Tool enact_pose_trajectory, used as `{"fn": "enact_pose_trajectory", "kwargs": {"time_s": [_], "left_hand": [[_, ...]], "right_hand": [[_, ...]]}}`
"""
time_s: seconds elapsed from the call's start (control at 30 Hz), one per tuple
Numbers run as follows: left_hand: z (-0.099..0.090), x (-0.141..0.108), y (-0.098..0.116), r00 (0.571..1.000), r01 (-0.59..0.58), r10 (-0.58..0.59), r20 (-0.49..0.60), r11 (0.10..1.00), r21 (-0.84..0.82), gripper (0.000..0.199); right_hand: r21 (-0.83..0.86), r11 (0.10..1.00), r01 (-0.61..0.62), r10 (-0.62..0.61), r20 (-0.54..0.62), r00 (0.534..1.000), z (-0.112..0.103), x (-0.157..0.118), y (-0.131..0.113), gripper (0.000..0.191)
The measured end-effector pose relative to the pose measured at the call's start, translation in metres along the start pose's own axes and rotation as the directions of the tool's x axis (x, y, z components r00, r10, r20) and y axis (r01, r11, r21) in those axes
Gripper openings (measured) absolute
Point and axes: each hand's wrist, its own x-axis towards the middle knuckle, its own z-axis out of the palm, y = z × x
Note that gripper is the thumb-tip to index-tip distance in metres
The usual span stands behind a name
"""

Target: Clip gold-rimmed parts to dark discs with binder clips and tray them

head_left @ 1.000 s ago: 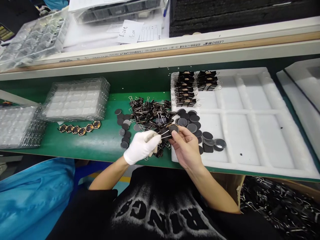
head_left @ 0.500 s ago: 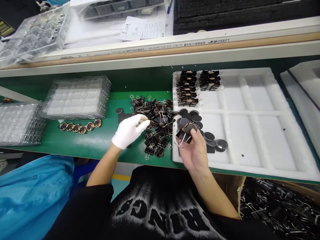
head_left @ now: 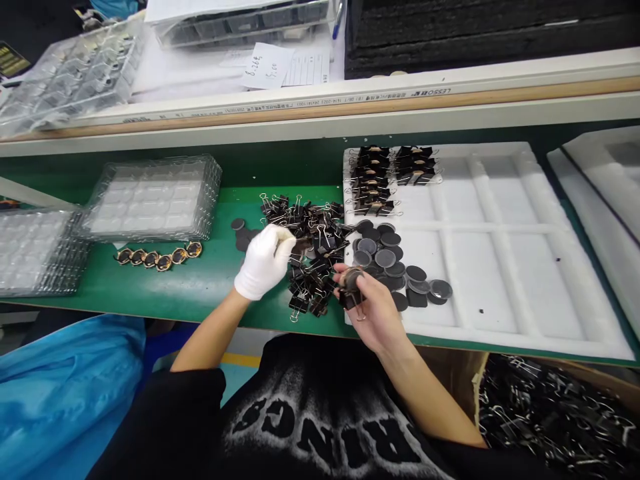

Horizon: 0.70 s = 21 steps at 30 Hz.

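My left hand (head_left: 264,261), in a white glove, pinches a dark binder clip (head_left: 302,245) at the edge of a heap of black binder clips (head_left: 315,277). My bare right hand (head_left: 375,303) is closed around a small round piece (head_left: 353,279) with a gold-coloured edge, the thumb pressing on its dark face. A black binder clip (head_left: 351,300) with wire handles is attached to that piece. Just beyond the right hand, dark round discs (head_left: 385,258) lie in a loose pile on the white foam tray (head_left: 500,267).
Clipped pieces (head_left: 373,180) stand in rows in the tray's far left compartments. Gold-rimmed round pieces (head_left: 164,261) form a row on the green table (head_left: 215,280), before stacked clear trays (head_left: 150,200). A shelf edge (head_left: 300,110) runs above; a box of binder clips (head_left: 550,407) sits below right.
My right hand has moved left and slightly down with the round piece, away from the discs. My left hand has shifted slightly right and now has a clip at its fingertips.
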Motion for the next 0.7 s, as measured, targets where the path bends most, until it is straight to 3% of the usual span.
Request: {"fn": "enact_pose_trajectory", "kwargs": {"time_s": [0.1,0.17,0.27,0.37,0.47,0.57,0.7], "left_hand": [[0.0,-0.015,0.026,0.966,0.25,-0.211,0.146,0.908,-0.337,0.024],[-0.003,-0.021,0.04,0.945,0.315,-0.245,0.218,0.863,-0.395,0.026],[-0.015,-0.024,0.045,0.967,0.168,-0.11,0.231,0.953,-0.25,0.025],[-0.029,-0.023,0.039,0.921,-0.014,0.062,0.384,0.992,-0.127,0.032],[-0.034,-0.022,0.039,0.909,-0.068,0.082,0.409,0.997,-0.048,0.04],[-0.031,-0.022,0.043,0.923,-0.124,0.1,0.371,0.991,0.043,0.045],[-0.025,-0.02,0.044,0.903,-0.206,0.149,0.402,0.973,0.102,0.047]], "right_hand": [[-0.131,0.985,0.113,-0.093,0.147,0.985,0.006,0.003,0.005,0.024],[-0.205,0.959,0.196,-0.147,0.23,0.962,0.006,0.004,0.006,0.022],[-0.312,0.91,0.272,-0.173,0.312,0.934,0.003,0.004,-0.002,0.021],[-0.396,0.862,0.318,-0.154,0.394,0.906,0.001,0.003,-0.015,0.022],[-0.425,0.836,0.346,-0.145,0.438,0.887,0.003,0.003,-0.025,0.022],[-0.456,0.815,0.357,-0.15,0.429,0.891,0.002,0.004,-0.028,0.022],[-0.466,0.812,0.353,-0.122,0.455,0.882,-0.007,0.004,-0.029,0.021]]}}
